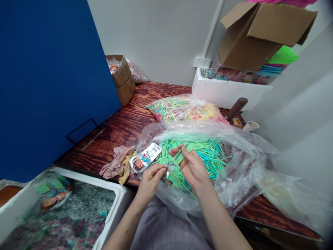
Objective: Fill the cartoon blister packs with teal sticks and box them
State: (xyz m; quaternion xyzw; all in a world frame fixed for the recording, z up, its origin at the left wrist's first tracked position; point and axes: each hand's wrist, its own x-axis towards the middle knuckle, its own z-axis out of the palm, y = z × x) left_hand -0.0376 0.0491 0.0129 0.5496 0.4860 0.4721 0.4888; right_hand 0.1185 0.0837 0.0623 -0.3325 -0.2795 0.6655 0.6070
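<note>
My left hand (149, 180) has its thumb and fingers pinched on the edge of a small clear plastic packet (171, 171); the packet's lower part is hard to make out. Just to its right, my right hand (194, 168) grips a small bundle of thin green sticks (179, 157), tilted toward the packet. Below and behind both hands, many loose green and blue sticks (208, 149) lie in a large open clear plastic bag (241, 180). A printed card packet with a cartoon face (140, 161) rests at the bag's left edge, near my left hand.
Crumpled pink and yellow cloths (118, 161) lie on the wooden table (109, 139). Behind is a bag of multicoloured sticks (174, 108). A foam box (223, 90) bears a cardboard box (247, 45). Another foam box (118, 189) stands lower left, beside a blue panel (52, 76).
</note>
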